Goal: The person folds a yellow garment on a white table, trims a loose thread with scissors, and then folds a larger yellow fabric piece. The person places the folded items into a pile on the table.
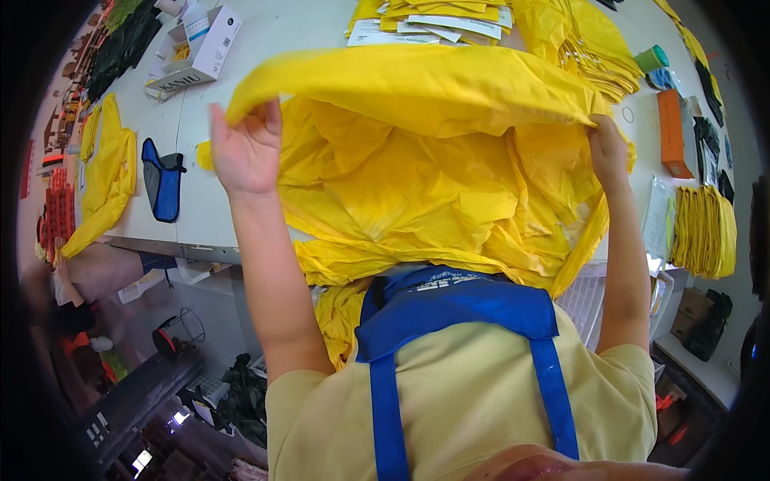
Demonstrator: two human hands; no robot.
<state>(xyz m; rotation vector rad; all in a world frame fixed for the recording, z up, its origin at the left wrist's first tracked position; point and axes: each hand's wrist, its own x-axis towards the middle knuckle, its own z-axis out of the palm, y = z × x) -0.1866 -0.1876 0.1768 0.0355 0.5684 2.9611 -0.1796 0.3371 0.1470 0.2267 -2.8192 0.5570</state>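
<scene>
A large piece of thin, crinkled yellow fabric [401, 184] spreads across the white table in front of me and hangs over its near edge. Its far part is lifted in a long, slightly blurred fold. My right hand [607, 148] is closed on the right end of that fold. At the other end, my left hand [247, 152] is raised with its palm showing and thumb and fingers apart; the fabric lies against the fingers, and some fingertips are hidden by it. Whether the fabric is a garment cannot be made out from its folds.
Folded yellow pieces with white cards [433, 28] lie at the back, beside a yellow stack [577, 48]. An open white box [196, 60] and a blue-black pouch [163, 180] are left. An orange box [674, 132], green cup [651, 58] and yellow bundle [704, 232] stand right.
</scene>
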